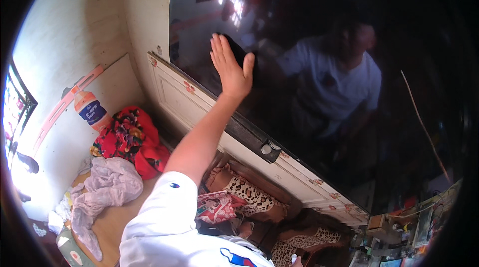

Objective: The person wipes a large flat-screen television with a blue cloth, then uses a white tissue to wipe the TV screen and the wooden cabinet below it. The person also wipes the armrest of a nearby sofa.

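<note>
My left hand (234, 70) lies with its palm towards a large dark glossy panel (284, 91), its fingers pointing up and the thumb spread. A black patch shows behind the fingers; whether it is a cloth or a shadow I cannot tell. The panel mirrors a person in a white shirt and a bright window. Low in the picture, fingertips of my right hand (297, 261) show at the edge, by a small white thing (294, 257) that they seem to hold.
Leopard-print cushions (250, 194) lie on a dark wooden seat below the panel. At left are a red floral cloth (138, 140), a pale crumpled cloth (108, 183) and an orange bottle (89, 110). A cluttered shelf (378, 226) stands at lower right.
</note>
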Demonstrator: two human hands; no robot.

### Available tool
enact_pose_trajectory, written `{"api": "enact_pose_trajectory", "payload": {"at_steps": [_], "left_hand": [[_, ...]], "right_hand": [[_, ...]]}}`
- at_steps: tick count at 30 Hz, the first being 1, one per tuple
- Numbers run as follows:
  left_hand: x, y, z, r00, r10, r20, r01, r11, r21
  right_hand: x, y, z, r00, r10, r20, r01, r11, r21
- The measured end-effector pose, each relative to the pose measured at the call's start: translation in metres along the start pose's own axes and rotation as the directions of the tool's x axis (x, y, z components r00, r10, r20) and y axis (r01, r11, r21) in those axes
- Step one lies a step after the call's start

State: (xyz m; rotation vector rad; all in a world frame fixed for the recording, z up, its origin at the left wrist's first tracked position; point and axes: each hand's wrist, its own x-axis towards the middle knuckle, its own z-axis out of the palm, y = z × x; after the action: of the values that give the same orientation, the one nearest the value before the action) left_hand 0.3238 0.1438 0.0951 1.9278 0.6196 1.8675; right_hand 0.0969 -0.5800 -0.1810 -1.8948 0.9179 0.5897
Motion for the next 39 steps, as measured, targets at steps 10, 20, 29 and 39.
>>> {"api": "enact_pose_trajectory", "payload": {"at_steps": [10, 20, 29, 39], "left_hand": [[-0.047, 0.04, -0.017, 0.984, 0.037, 0.173, -0.024, 0.997, -0.076], [-0.111, 0.069, -0.03, 0.945, 0.056, 0.322, -0.016, 0.992, -0.127], [-0.06, 0.115, -0.01, 0.991, 0.019, 0.132, 0.004, 0.985, -0.17], [0.007, 0.069, -0.011, 0.874, 0.416, 0.252, -0.397, 0.909, -0.125]], "right_hand": [[-0.033, -0.031, -0.002, 0.996, 0.042, 0.083, -0.058, 0.978, 0.202], [0.048, 0.034, -0.037, 0.811, -0.543, 0.217, 0.41, 0.264, -0.873], [0.069, 0.082, -0.056, 0.773, -0.612, 0.168, 0.457, 0.354, -0.816], [-0.008, -0.002, -0.016, 0.999, 0.013, -0.031, -0.002, 0.944, 0.329]]}}
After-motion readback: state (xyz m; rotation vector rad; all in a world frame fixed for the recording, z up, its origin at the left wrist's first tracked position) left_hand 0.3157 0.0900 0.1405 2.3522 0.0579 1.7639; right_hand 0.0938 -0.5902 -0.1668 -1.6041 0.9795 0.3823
